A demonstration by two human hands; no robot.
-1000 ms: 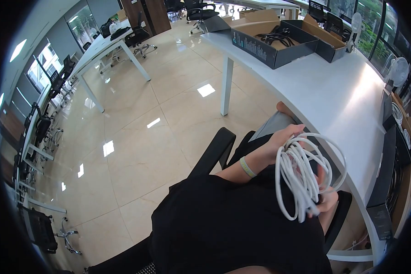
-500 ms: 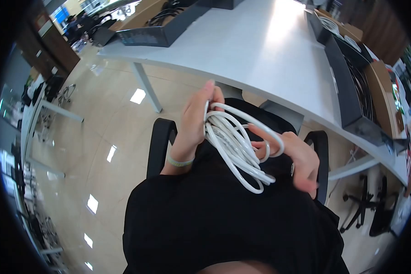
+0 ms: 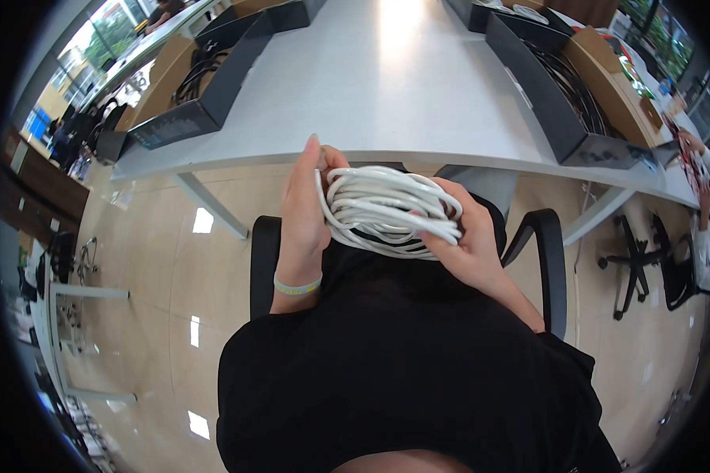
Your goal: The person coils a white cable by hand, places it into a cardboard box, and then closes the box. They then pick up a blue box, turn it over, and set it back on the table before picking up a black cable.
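- Glossy beige floor tiles [image 3: 166,268] run under a long white table [image 3: 402,87] that fills the upper middle of the view, with light glaring off its top.
- At the table's left end sits an open black box [image 3: 205,102] with dark cords inside.
- Along the table's right edge stands a second long black box [image 3: 564,110], also holding dark cables, with a brown cardboard box [image 3: 611,83] just beside it.
- The person sits in a black chair [image 3: 264,260] close to the table's front edge, wearing a black top [image 3: 402,370]. An armrest shows on either side of them.
- Both hands are raised in front of the chest, just below the table edge, and a cable coil [image 3: 383,206] of white cord is held between them. It hangs in the air and touches neither the table nor the lap.
- The coil lies sideways as a flattened oval, with many loops bunched together and its long axis running from one hand to the other.
- The left hand [image 3: 301,209] stands upright with its fingers straight and close together. Its palm presses against the coil's left end and holds that end. The thumb is hidden behind the strands.
- A pale green wristband [image 3: 296,286] circles the left wrist.
- The right hand [image 3: 469,248] grips the coil's right end, with its fingers curled over the top of the strands and closed round them.
- At the far right edge another person [image 3: 706,213] in light clothing is partly in view, well apart from the hands, near a black office chair [image 3: 647,268] on castors.
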